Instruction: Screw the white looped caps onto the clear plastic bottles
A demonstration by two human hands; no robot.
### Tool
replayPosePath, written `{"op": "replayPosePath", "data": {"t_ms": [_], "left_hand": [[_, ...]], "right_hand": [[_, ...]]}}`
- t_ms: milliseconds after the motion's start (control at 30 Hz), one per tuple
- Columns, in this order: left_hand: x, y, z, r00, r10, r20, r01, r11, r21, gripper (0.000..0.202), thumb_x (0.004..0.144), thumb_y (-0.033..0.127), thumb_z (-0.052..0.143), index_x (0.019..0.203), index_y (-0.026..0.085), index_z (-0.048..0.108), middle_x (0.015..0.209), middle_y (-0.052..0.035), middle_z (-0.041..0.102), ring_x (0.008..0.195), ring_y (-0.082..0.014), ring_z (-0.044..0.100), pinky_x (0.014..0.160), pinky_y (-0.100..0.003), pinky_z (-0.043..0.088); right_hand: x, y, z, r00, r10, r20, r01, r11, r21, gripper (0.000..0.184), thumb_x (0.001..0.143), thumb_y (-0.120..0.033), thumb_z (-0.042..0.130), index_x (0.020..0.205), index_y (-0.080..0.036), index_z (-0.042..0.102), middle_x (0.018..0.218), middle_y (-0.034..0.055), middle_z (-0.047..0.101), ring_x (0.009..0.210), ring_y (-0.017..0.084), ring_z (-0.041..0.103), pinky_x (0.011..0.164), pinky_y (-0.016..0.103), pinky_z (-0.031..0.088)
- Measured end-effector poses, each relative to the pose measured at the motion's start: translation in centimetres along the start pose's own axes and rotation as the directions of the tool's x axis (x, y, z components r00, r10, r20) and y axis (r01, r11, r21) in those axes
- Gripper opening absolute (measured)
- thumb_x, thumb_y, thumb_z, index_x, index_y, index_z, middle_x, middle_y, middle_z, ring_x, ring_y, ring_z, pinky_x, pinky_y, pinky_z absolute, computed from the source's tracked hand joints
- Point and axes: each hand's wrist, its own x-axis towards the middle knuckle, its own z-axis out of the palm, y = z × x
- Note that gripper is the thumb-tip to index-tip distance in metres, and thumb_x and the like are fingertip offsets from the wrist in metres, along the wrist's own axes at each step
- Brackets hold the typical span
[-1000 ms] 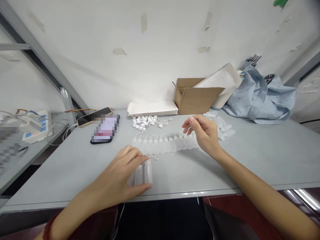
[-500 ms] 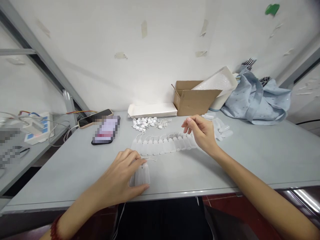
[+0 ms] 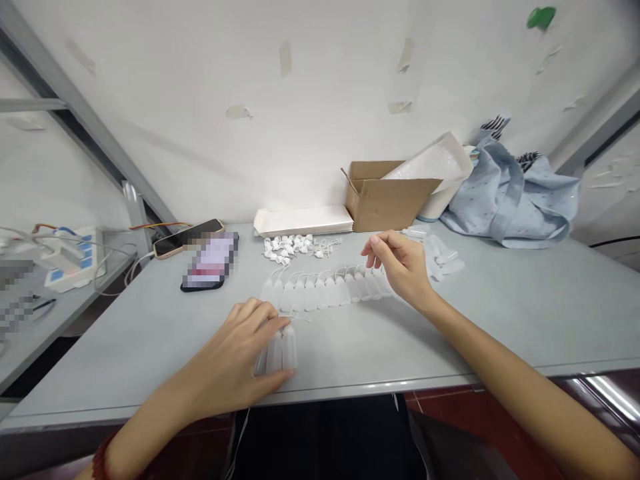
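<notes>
Near bottles: possibly rolling askew, if left hand is pressing unevenly.
Bottle row: possibly scattering, if right hand is brushing it.
Left fingers: spanning near bottles end to end on surface; clamping unclear.
Right fingers: curling by row's right end; closure cannot be told.

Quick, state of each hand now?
Left hand: spread around small bottles on the table; firm grip unclear.
Right hand: loosely curled near the bottle row; cannot tell if it holds anything.
</notes>
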Motion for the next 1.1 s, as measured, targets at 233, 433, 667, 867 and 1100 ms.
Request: {"op": "replayPosePath", "data": {"t_ms": [233,433,667,867,1100], "left_hand": [[-0.1,-0.2,-1.0,1.0,-0.016,-0.012,0.015,0.999,-0.047,0.052,0.083,0.052,0.059,0.125,0.022,0.051,0.11,-0.0075,0.053,0.101,-0.0267,0.044,0.086,-0.04,0.042],[4.4,-2.2,-2.6,0.992,-0.033,-0.12,0.021,0.994,-0.106,0.037,0.095,0.044,0.042,0.118,0.019,0.056,0.106,-0.0081,0.057,0.104,-0.0254,0.047,0.09,-0.041,0.042],[13.3,-5.8,-1.8,0.989,0.07,-0.131,-0.068,0.998,0.017,0.027,0.092,0.024,0.039,0.108,0.018,0.061,0.112,-0.0076,0.062,0.108,-0.0246,0.05,0.095,-0.042,0.041],[17.4,-6.3,-0.3,0.989,0.129,-0.078,-0.122,0.988,0.095,0.028,0.084,0.013,0.046,0.103,0.014,0.066,0.103,-0.0125,0.064,0.103,-0.0275,0.051,0.087,-0.04,0.045],[18.2,-6.2,0.5,0.987,0.127,-0.097,-0.114,0.985,0.132,0.022,0.083,0.012,0.046,0.081,0.014,0.068,0.086,-0.012,0.065,0.091,-0.0272,0.054,0.079,-0.039,0.045]], "right_hand": [[0.5,0.6,-0.4,1.0,0.006,-0.01,-0.006,1.0,-0.022,0.033,0.093,-0.039,0.051,0.071,-0.017,0.062,0.056,-0.0005,0.058,0.051,0.011,0.052,0.053,0.025,0.04],[2.4,2.4,-2.3,0.997,0.052,-0.061,-0.057,0.994,-0.095,0.033,0.091,-0.041,0.051,0.071,-0.017,0.062,0.058,0.0009,0.06,0.053,0.012,0.054,0.054,0.026,0.042],[4.7,5.8,-6.4,0.98,0.192,-0.051,-0.194,0.874,-0.445,0.019,0.082,-0.03,0.054,0.07,-0.017,0.061,0.065,0.0046,0.067,0.056,0.017,0.06,0.059,0.03,0.044],[5.1,6.3,-7.6,0.968,0.252,-0.007,-0.202,0.758,-0.62,0.012,0.079,-0.018,0.054,0.079,-0.016,0.066,0.076,0.0065,0.071,0.068,0.019,0.064,0.07,0.031,0.047],[5.1,6.6,-7.9,0.946,0.312,0.083,-0.17,0.701,-0.692,0.011,0.077,-0.014,0.057,0.081,-0.015,0.067,0.082,0.0078,0.072,0.075,0.02,0.065,0.069,0.029,0.046]]}}
